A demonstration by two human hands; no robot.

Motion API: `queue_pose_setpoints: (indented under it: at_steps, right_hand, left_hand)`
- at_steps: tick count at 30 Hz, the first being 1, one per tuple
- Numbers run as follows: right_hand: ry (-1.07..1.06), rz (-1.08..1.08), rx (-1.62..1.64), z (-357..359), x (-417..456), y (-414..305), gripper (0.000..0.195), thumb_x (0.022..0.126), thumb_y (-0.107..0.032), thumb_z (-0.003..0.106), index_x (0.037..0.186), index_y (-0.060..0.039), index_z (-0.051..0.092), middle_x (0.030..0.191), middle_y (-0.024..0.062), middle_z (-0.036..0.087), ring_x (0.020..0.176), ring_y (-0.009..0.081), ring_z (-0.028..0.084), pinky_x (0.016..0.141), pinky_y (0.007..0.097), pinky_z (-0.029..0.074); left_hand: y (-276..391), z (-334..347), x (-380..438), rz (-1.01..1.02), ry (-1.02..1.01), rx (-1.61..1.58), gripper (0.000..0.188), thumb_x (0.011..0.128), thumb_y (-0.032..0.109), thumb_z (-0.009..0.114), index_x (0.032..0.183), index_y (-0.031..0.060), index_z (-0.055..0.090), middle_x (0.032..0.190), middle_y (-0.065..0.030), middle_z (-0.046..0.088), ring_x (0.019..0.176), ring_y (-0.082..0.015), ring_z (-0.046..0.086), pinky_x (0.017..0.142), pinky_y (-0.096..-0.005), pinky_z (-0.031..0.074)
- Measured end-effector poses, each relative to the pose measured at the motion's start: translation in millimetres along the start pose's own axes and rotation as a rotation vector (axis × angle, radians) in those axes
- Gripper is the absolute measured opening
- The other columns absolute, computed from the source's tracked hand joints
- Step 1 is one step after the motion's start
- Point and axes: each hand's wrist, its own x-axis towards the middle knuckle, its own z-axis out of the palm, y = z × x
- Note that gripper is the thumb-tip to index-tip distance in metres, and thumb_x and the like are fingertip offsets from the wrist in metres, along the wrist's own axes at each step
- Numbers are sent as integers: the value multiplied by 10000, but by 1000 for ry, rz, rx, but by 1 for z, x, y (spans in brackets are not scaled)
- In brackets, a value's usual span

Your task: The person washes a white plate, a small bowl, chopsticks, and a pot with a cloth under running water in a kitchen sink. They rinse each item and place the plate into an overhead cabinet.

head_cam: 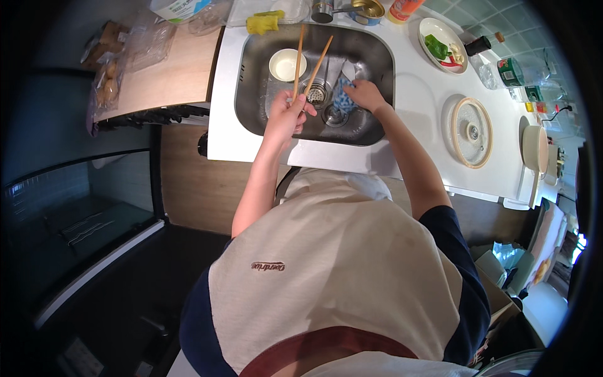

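My left hand (285, 117) grips a pair of wooden chopsticks (298, 63) over the near left of a steel sink (256, 120). Their tips spread apart and point toward the far rim. At the right of the basin my right hand (368, 94) has its fingers closed on a blue and white patterned cloth (342, 98). Just beyond the cloth a white spoon-like utensil (348, 70) shows in part. A round metal piece (336, 118) sits partly under the cloth. Left of the drain strainer (315, 95) stands a small cream bowl (288, 65).
A yellow cloth (263, 23) lies by the far rim, near the faucet (324, 12). Rightward on the white counter are a plate with peppers and garlic (443, 45), a glass lid (472, 133) and a saucepan (534, 148). Bagged eggs (109, 85) rest on the left worktop.
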Motion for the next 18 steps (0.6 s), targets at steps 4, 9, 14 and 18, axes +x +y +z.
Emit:
queue_pose_setpoints:
  at_steps: [4, 9, 14, 18]
  right_hand:
    - [144, 71, 977, 4, -22, -38, 342, 852, -330, 520, 995, -30, 603, 951, 105, 650, 804, 266, 640, 722, 357, 509]
    - [74, 110, 1870, 6, -57, -90, 302, 944, -297, 439, 1118, -59, 506, 1013, 72, 602, 879, 202, 623, 782, 390, 518]
    - [177, 180, 1900, 27, -62, -98, 357, 962, -384, 452, 1095, -55, 493, 1038, 75, 600, 910, 213, 610, 790, 381, 504]
    - [197, 257, 1936, 25, -62, -100, 332, 971, -340, 450, 1116, -46, 504, 1014, 75, 615, 897, 182, 601, 819, 347, 472]
  left_hand:
    - [-10, 9, 9, -60, -30, 58, 122, 981, 174, 445, 981, 65, 389, 703, -60, 571, 475, -28, 336, 385, -183, 243]
    - [-13, 23, 11, -72, 31, 234, 138, 1000, 206, 405, 977, 71, 384, 652, -4, 469, 443, -32, 301, 363, -198, 228]
    - [-15, 32, 9, -89, -37, 284, 132, 1002, 206, 388, 980, 76, 374, 647, 2, 450, 425, -35, 298, 347, -206, 215]
    - [-9, 40, 6, -157, -37, 252, 135, 1005, 218, 382, 969, 88, 370, 634, 9, 427, 415, -30, 268, 343, -208, 199]
